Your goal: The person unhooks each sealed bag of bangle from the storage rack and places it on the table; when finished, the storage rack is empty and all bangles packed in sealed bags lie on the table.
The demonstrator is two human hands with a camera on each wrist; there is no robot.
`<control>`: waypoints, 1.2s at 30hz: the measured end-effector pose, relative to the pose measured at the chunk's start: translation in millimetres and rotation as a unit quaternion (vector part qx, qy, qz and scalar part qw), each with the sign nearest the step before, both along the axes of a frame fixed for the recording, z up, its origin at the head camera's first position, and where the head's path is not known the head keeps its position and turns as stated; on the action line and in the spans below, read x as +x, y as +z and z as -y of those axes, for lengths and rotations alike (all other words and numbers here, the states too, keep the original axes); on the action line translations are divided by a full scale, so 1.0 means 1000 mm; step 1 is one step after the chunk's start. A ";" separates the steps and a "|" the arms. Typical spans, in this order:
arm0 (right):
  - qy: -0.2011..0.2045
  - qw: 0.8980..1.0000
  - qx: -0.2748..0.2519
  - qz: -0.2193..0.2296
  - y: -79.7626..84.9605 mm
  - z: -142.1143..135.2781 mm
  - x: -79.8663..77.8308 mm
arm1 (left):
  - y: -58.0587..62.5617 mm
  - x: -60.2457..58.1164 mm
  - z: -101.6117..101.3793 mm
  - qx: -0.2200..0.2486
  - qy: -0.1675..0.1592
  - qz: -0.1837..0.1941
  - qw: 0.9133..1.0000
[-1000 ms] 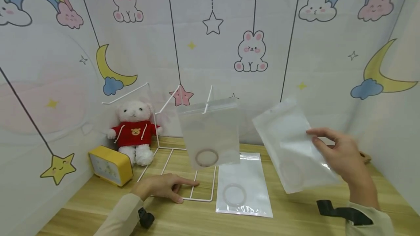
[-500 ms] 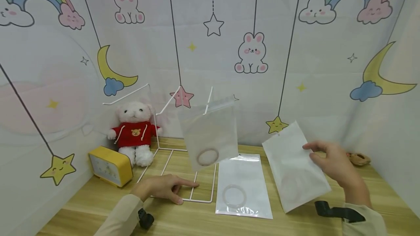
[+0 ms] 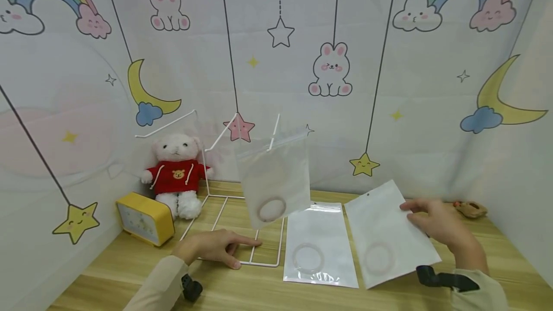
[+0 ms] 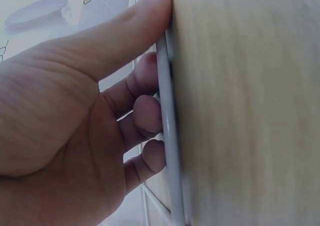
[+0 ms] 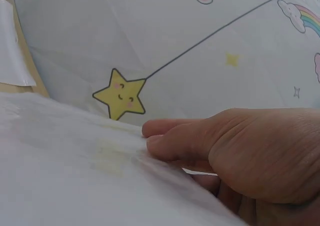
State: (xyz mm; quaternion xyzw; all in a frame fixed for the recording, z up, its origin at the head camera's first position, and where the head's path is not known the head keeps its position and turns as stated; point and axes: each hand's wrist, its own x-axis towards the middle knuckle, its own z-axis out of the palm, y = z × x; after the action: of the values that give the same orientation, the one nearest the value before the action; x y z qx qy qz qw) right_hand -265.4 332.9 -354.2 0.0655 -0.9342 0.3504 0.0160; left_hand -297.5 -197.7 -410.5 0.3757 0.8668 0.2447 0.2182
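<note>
My right hand [image 3: 440, 220] pinches the right edge of a white zip bag [image 3: 384, 224] between thumb and fingers, close over the table at the right. A faint ring shape [image 3: 379, 258] shows through the bag. In the right wrist view, its white surface [image 5: 60, 161] fills the lower left. My left hand [image 3: 218, 247] rests on the base of a white wire display rack [image 3: 281, 253], index finger straight on a crossbar. In the left wrist view, its fingertips touch the front bar [image 4: 170, 126]. From a rack hook hangs a translucent zip bag [image 3: 276, 172] with a ring inside.
Another white zip bag [image 3: 321, 239] with a ring shape lies flat on the wooden table [image 3: 242, 292] between rack and held bag. A teddy bear [image 3: 179, 174] in red and a yellow clock [image 3: 147, 219] stand left. A small brown item [image 3: 471, 209] lies at the back right.
My right hand has brought the held bag down towards the table, turning its face up. The hanging bag has swung slightly. The left hand stays in place.
</note>
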 end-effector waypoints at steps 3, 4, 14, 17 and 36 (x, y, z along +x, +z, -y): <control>0.003 1.000 -0.007 0.011 -0.006 -0.004 -0.002 | 0.000 0.000 0.000 0.002 0.001 0.003 1.000; 0.006 1.000 -0.010 0.018 -0.008 -0.006 -0.002 | 0.000 0.000 0.000 0.001 0.001 0.003 1.000; 0.048 0.990 -0.069 0.116 -0.021 -0.018 -0.001 | 0.000 -0.003 0.000 -0.002 -0.002 -0.007 1.000; 0.051 0.989 -0.069 0.123 -0.022 -0.019 0.002 | 0.000 -0.001 -0.001 -0.001 0.003 -0.004 1.000; 0.036 0.979 -0.061 0.193 -0.019 -0.030 0.010 | 0.001 -0.001 0.000 0.000 -0.003 -0.004 1.000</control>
State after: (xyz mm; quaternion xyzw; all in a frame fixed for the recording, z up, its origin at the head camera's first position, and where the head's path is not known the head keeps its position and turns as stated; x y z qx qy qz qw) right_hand -255.1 362.6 -373.7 0.0288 -0.8935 0.4133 -0.1734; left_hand -298.5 -198.1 -410.0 0.3792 0.8666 0.2422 0.2156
